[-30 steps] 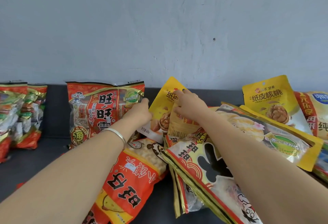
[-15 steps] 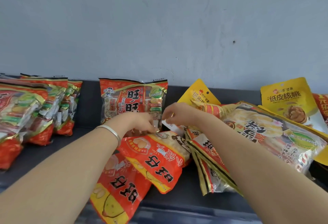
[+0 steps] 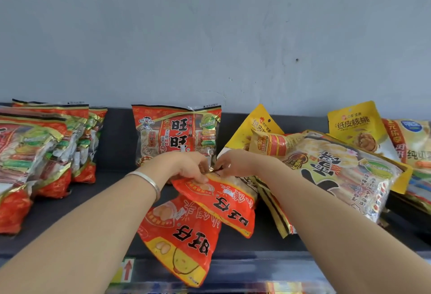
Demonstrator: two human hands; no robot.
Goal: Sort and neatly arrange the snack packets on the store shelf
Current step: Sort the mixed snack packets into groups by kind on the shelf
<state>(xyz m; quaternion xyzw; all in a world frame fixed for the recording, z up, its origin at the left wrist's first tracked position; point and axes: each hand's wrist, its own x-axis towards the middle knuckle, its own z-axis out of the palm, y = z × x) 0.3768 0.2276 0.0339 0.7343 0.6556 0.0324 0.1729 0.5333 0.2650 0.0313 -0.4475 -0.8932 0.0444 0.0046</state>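
Both hands are at the far edge of the top red packet (image 3: 224, 202) — left hand (image 3: 186, 168) w/ fingers curled onto its corner, right hand (image 3: 235, 163) pinching the sealed seam just beside it. The packet lies mid-shelf (image 3: 116, 189), slanted, overlapping a lower red packet (image 3: 182, 240) that hangs over the shelf's front lip.

Handling, as I judge it: a light, air-puffed film bag w/ small brittle snacks inside, so soft body, slick skin. Squeezing the middle would likely crush the contents or let the bag squirt out. The flat crimped seam is the place to hold, and two pinch points should stop it twisting. It prob. slides off the lower one easily and may drag that one off the lip — worth watching.

Around: an upright packet (image 3: 177, 135) against the wall behind the hands, a stack (image 3: 35, 154) of similar bags at left, a yellow pouch (image 3: 254, 128) and a big pale packet (image 3: 345, 172) in a jumble at right, close by the right forearm.
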